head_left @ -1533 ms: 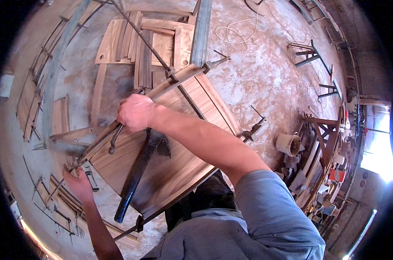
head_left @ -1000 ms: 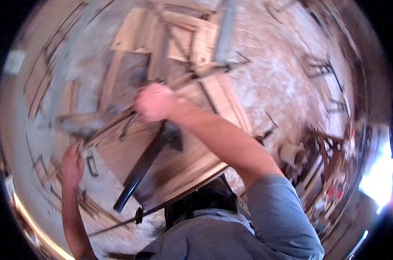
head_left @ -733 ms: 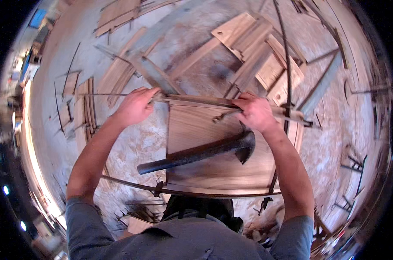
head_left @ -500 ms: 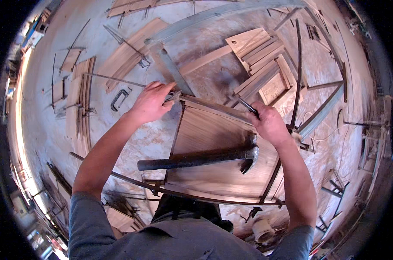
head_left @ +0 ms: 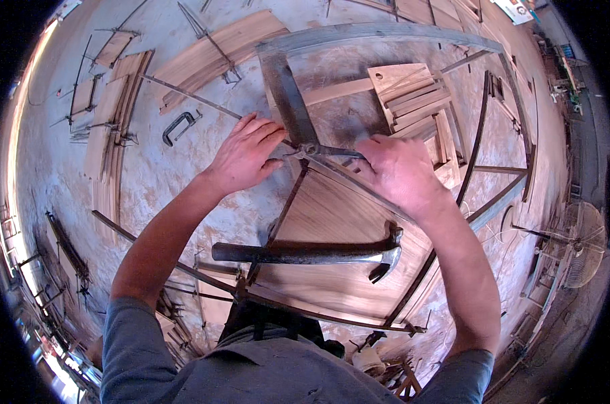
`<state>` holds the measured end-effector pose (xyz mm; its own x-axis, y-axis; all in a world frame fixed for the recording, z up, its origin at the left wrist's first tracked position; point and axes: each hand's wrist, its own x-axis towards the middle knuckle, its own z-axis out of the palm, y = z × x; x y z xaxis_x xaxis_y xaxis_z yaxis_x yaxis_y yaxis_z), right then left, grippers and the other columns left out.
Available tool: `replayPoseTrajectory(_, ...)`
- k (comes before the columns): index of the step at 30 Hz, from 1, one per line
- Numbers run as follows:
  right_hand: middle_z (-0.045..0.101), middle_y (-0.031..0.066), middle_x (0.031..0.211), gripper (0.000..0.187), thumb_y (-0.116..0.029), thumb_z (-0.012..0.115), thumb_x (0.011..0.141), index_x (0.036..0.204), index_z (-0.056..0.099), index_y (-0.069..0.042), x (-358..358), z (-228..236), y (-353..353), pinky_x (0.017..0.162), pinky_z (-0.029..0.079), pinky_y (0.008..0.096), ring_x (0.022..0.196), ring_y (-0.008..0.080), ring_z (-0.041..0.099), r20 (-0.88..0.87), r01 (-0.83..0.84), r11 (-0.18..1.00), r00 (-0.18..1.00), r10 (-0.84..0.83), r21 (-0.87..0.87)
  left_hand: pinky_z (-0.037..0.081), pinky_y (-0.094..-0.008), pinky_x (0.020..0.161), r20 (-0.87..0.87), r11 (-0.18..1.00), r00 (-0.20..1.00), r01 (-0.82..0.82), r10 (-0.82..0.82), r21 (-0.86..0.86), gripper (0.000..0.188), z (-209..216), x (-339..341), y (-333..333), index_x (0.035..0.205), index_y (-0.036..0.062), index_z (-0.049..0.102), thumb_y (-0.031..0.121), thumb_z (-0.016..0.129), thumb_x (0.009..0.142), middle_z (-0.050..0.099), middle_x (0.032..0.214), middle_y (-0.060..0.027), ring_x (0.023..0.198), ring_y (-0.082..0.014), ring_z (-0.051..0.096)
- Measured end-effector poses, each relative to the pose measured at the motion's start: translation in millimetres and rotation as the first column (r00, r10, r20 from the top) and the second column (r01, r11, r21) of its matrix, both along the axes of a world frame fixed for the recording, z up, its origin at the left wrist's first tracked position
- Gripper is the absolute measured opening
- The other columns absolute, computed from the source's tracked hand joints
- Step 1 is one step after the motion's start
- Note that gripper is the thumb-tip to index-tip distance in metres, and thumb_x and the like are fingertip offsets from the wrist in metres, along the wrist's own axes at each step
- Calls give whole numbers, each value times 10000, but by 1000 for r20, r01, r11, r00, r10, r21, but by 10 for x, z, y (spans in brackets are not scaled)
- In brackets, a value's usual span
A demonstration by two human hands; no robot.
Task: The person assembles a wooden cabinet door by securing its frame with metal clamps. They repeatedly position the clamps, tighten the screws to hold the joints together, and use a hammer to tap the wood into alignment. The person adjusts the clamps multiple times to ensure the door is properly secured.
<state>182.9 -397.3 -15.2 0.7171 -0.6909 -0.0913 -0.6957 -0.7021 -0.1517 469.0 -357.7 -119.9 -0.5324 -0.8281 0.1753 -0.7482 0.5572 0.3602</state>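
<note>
My right hand (head_left: 402,168) is closed round a dark wrench-like tool (head_left: 342,152). Its head meets the metal clamp end (head_left: 307,149) at the far left corner of a wooden panel (head_left: 325,232). Beside that corner, my left hand (head_left: 247,151) rests over a long thin metal bar (head_left: 190,101), thumb apart from the fingers; nothing shows in its grasp. A claw hammer (head_left: 305,253) lies across the panel between my forearms, its head to the right. Bar clamps (head_left: 278,304) run along the panel's near side.
A grey beam frame (head_left: 379,31) curves beyond the panel. Stacked boards (head_left: 412,101) lie inside it. Further left are a C-clamp (head_left: 181,126) and long planks (head_left: 116,128). A round fan (head_left: 583,246) stands at the far right.
My right hand has moved left and away from me, bringing the tool's head onto the clamp end. My left hand has loosened from the clamp end. The view has shifted slightly.
</note>
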Motion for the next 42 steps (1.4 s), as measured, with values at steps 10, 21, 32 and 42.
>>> replayPoseTrajectory(10, 624, 5, 831, 133, -131, 638, 753, 883, 666, -138, 721, 24, -533, 862, 455, 343, 927, 197, 598, -231, -467, 866, 875, 425, -180, 317, -465, 1120, -8, 1000, 1000, -14, 14, 18, 555, -147, 91, -104, 1173, 49, 592, 233, 791, 689, 606, 1166, -107, 1174, -286, 524)
replayPoseTrajectory(21, 656, -1, 784, 64, -171, 657, 728, 694, 712, -163, 1166, -78, -809, 877, 420, 323, 903, 182, 590, -221, -597, 789, 797, 562, -146, 377, -429, 1042, -93, 998, 995, -35, 30, -54, 509, -271, 66, -140, 1050, 85, 631, 329, 811, 641, 636, 994, -57, 1031, -257, 583)
replayPoseTrajectory(32, 705, 12, 932, 111, -155, 651, 785, 804, 760, -162, 1222, -147, -984, 986, 395, 387, 1097, 198, 578, -487, -624, 777, 707, 512, -88, 402, -442, 1003, -74, 994, 992, -106, 103, -39, 515, -157, -74, -167, 873, 82, 645, 423, 843, 542, 646, 925, -78, 960, -271, 602)
replayPoseTrajectory(42, 631, 46, 795, 156, -259, 690, 786, 787, 676, -104, 750, -416, -1186, 903, 420, 379, 955, 241, 580, -185, -477, 856, 839, 511, 199, 451, -402, 739, -38, 990, 996, -84, 80, -117, 423, -311, -103, -251, 737, 98, 599, 412, 797, 534, 561, 712, -49, 753, -253, 595)
